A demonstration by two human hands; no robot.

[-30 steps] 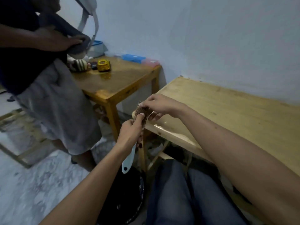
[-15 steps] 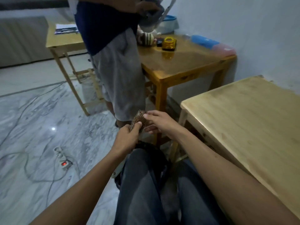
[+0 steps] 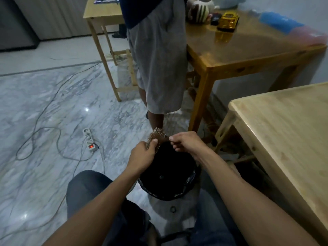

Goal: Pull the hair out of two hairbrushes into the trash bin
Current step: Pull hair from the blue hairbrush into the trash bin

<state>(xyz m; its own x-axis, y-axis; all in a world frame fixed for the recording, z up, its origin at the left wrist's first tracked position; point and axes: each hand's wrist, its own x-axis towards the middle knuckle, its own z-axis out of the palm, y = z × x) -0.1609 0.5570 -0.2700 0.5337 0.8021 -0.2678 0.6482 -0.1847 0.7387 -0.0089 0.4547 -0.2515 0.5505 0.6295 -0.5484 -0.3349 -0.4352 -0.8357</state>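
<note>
My left hand [image 3: 142,154] grips a round hairbrush [image 3: 157,136] whose brown bristled head sticks up past my fingers. To its right, my right hand [image 3: 186,142] has its fingertips pinched together at the bristles, on a bit of dark hair. Both hands hover over the far rim of a trash bin [image 3: 168,194] lined with a black bag, which stands on the floor between my knees. The brush handle is hidden behind my left hand. A second hairbrush is not in view.
A person in grey shorts [image 3: 158,55] stands just beyond the bin. A light wooden table [image 3: 284,125] is at my right, and a darker table [image 3: 248,50] with a yellow toy car behind it. A power strip [image 3: 89,142] and cables lie on the marble floor at left.
The view has swung down and left, bringing the black-lined bin under my hands. My hands moved with the brush from the table edge to above the bin; the right hand keeps pinching at the bristles.
</note>
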